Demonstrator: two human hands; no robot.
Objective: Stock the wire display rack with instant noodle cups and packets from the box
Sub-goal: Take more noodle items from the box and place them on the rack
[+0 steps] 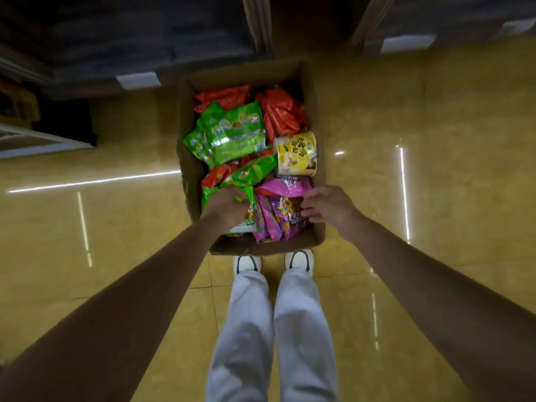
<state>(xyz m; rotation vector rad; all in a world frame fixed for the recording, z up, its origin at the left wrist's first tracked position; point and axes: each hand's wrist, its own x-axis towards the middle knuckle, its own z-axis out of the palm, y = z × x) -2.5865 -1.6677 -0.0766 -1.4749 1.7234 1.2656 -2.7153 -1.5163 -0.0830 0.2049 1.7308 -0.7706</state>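
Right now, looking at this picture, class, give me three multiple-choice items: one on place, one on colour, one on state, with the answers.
1. Where does the cardboard box stand?
A. on a shelf
B. on the tiled floor before the person's shoes
C. on a trolley

2. What colour is the lone noodle cup?
A. blue
B. yellow
C. black

3. What is the left hand doing?
A. closed on a green packet
B. hanging at the side
C. lifting the cup

Answers: 1 B, the box sits on floor tiles by the shoes; 2 B, its wrapper is yellow; 3 A, its fingers curl into green wrapping while the right hand touches purple packets.
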